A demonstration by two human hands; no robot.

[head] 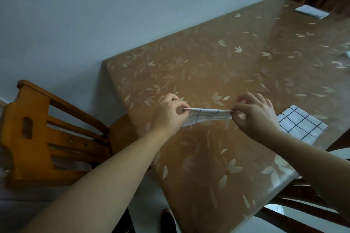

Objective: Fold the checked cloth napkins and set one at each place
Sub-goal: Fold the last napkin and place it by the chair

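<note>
Big picture first: the long table under its glossy leaf-print cover runs away from us along the wall, with a wooden chair tucked at its near left corner.

Down to the cloths. A checked napkin lies flat at the near right edge, apparently unfolded, and a folded napkin sits far off at the other end of the table, so that place looks served.

Now the action. The working napkin is stretched taut just above the tabletop near the left edge. The left hand pinches one end between thumb and fingertips, and the right hand pinches the other the same way, both closed firmly on cloth. It's already doubled over, with the lower layers hanging in a shallow sag.

My read: we're mid-fold on this one, lining up the edges. Next it needs the corners kept matched while the cloth is lowered flat, then creased — perhaps folded once more — and set square at the place by that chair. The flat one at right looks next in line.
</note>
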